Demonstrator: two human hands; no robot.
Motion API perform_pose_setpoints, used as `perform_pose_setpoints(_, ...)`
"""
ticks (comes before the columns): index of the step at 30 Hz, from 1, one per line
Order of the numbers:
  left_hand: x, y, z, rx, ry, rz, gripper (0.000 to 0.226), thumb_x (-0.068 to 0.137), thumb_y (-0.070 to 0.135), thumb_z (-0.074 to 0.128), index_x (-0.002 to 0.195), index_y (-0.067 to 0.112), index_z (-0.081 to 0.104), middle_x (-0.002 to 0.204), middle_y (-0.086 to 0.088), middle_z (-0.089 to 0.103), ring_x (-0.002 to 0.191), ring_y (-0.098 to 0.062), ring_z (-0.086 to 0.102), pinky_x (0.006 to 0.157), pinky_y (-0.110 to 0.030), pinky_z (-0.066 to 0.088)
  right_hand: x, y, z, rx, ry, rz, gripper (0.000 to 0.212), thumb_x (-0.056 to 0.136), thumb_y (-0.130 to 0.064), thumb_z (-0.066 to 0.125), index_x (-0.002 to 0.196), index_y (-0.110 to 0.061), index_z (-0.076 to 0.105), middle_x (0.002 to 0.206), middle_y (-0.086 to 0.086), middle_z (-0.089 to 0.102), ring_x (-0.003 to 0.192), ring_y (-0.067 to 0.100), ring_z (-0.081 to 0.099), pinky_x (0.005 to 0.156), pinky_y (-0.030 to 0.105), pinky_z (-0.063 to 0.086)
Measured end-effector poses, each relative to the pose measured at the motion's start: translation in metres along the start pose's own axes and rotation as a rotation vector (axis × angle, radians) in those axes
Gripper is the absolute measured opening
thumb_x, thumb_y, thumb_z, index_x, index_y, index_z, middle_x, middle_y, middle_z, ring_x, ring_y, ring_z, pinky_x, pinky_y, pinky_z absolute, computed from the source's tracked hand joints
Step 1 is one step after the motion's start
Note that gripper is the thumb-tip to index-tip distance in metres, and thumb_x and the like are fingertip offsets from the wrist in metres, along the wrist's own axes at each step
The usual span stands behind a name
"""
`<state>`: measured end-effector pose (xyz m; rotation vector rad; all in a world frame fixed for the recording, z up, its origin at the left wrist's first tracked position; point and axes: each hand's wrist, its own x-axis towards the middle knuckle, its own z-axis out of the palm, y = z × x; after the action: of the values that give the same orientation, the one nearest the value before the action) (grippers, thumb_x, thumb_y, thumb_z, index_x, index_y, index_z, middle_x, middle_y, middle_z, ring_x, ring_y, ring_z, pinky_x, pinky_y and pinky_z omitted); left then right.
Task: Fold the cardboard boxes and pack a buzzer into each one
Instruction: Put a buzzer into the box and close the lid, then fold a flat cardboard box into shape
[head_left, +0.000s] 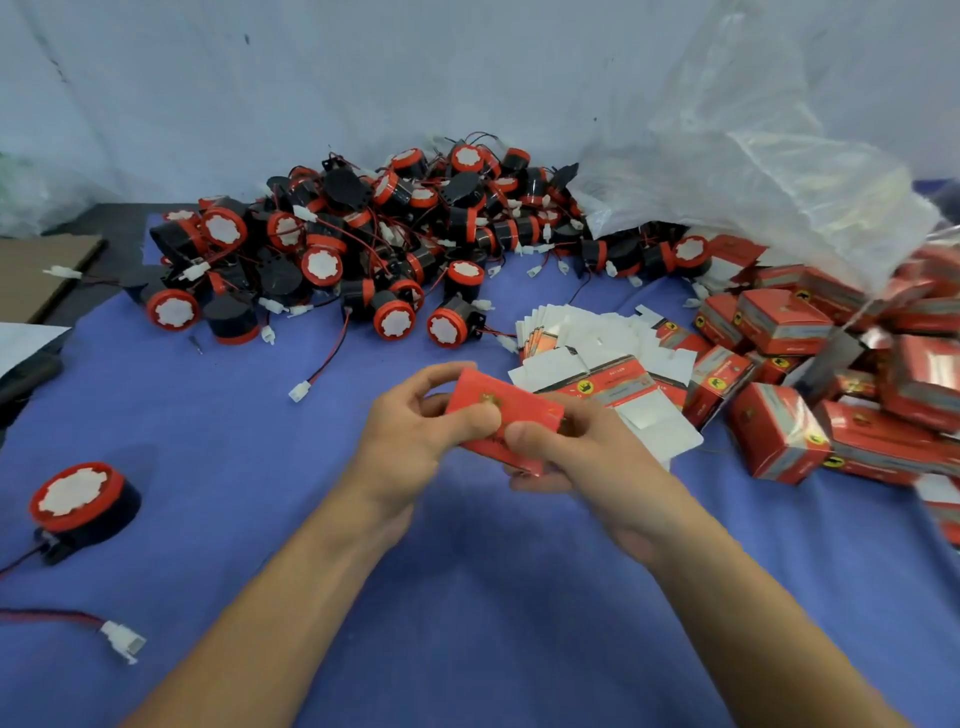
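A flat red cardboard box (511, 410) hangs above the blue cloth at the centre, held by both hands. My left hand (415, 421) grips its left end with thumb on top and fingers curled over the far edge. My right hand (566, 441) pinches its right near corner, thumb on the red face. A heap of black and red buzzers (363, 244) with red and black wires lies behind. One buzzer (78, 501) sits alone at the near left. Flat unfolded boxes (597, 358) are fanned out just beyond my right hand.
Folded red boxes (779, 436) pile up at the right, under a crumpled clear plastic bag (753, 171). A loose white connector (122, 639) on a wire lies at the near left. Brown cardboard (41, 270) lies at the far left. The blue cloth (467, 597) covers the table.
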<state>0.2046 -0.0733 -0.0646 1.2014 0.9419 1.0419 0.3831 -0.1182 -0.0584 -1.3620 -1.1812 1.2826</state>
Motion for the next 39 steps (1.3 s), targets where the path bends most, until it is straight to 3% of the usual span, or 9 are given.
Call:
perform_pose_setpoints(4,0.024,0.02,0.06,-0.04,-0.18,-0.145,0.025,0.098,0.026,0.066,0.118,0.011,0.064,0.101,-0.004,0.074,0.093,-0.021,0.071,0.089,-0.035,0.06,-0.01,-0.021,-0.048,0.238,0.1,0.157,0.024,0.09,-0.026,0.074,0.107,-0.01,0.071,0.09,0.011,0.078,0.066,0.021,0.073,0.055,0.023,0.056)
perform_pose_setpoints(8,0.044,0.03,0.113,-0.225,-0.218,-0.198,0.011,0.106,0.03,0.056,0.11,0.022,0.063,0.119,-0.002,0.066,0.086,-0.007,0.074,0.072,-0.023,0.062,-0.008,-0.047,-0.105,0.905,0.39,-0.003,0.066,0.07,-0.03,0.08,0.122,0.006,0.06,0.113,0.025,0.072,0.093,0.035,0.076,0.075,0.042,0.064)
perform_pose_setpoints(10,0.052,0.025,0.131,-0.189,-0.154,-0.172,0.007,0.101,0.018,0.064,0.105,0.023,0.066,0.114,-0.001,0.066,0.093,-0.008,0.069,0.067,-0.02,0.059,-0.007,-0.055,-0.123,1.006,0.473,-0.011,0.055,0.077,-0.027,0.079,0.116,0.004,0.055,0.117,0.029,0.065,0.098,0.039,0.073,0.083,0.047,0.061)
perform_pose_setpoints(14,0.066,-0.007,0.132,0.497,-0.046,0.137,0.028,0.086,0.023,0.077,0.11,0.035,0.07,0.112,0.021,0.063,0.099,0.017,0.058,0.077,-0.018,0.046,-0.005,-0.046,-0.119,0.728,0.526,0.106,0.006,0.094,-0.003,0.065,0.099,0.0,0.064,0.102,0.021,0.075,0.092,0.029,0.075,0.082,0.04,0.061)
perform_pose_setpoints(21,0.068,-0.036,0.108,1.19,-0.316,0.211,0.093,0.083,0.059,0.07,0.16,0.034,0.026,0.172,0.0,0.015,0.159,-0.018,0.009,0.124,-0.036,0.017,0.005,-0.012,-0.084,-0.257,0.483,-0.001,0.027,0.084,-0.002,0.068,0.101,-0.022,0.074,0.094,-0.007,0.075,0.086,0.006,0.068,0.072,0.016,0.051)
perform_pose_setpoints(25,0.073,-0.032,0.097,1.186,-0.4,0.215,0.114,0.07,0.065,0.08,0.163,0.034,0.02,0.173,0.001,0.014,0.159,-0.019,0.011,0.126,-0.04,0.022,0.011,0.003,-0.067,-0.705,0.399,-0.063,0.037,0.079,-0.002,0.062,0.102,-0.031,0.068,0.086,-0.023,0.065,0.085,0.004,0.06,0.068,0.006,0.042)
perform_pose_setpoints(28,0.077,-0.028,0.085,1.07,-0.342,0.213,0.11,0.066,0.054,0.085,0.158,0.031,0.031,0.161,0.008,0.038,0.145,-0.016,0.04,0.107,-0.033,0.041,0.013,0.011,-0.064,-0.883,0.514,-0.055,0.058,0.078,-0.012,0.066,0.134,-0.024,0.058,0.116,-0.003,0.064,0.117,0.022,0.053,0.089,0.033,0.045)
perform_pose_setpoints(34,0.076,-0.033,0.066,1.058,-0.23,0.133,0.122,0.067,0.054,0.085,0.164,0.032,0.013,0.172,0.011,0.01,0.154,-0.016,0.024,0.118,-0.04,0.036,0.019,0.007,-0.064,-0.859,0.531,0.033,0.074,0.079,-0.025,0.075,0.145,-0.028,0.041,0.096,-0.009,0.058,0.107,0.028,0.059,0.068,0.033,0.042)
perform_pose_setpoints(39,0.071,-0.037,0.062,0.796,-0.041,0.108,0.111,0.065,0.053,0.086,0.157,0.042,0.025,0.154,0.016,0.039,0.135,-0.013,0.046,0.101,-0.037,0.045,0.024,-0.007,-0.066,-0.594,0.604,-0.075,0.053,0.081,-0.014,0.077,0.13,-0.027,0.062,0.108,-0.005,0.065,0.085,0.005,0.061,0.058,0.01,0.038)
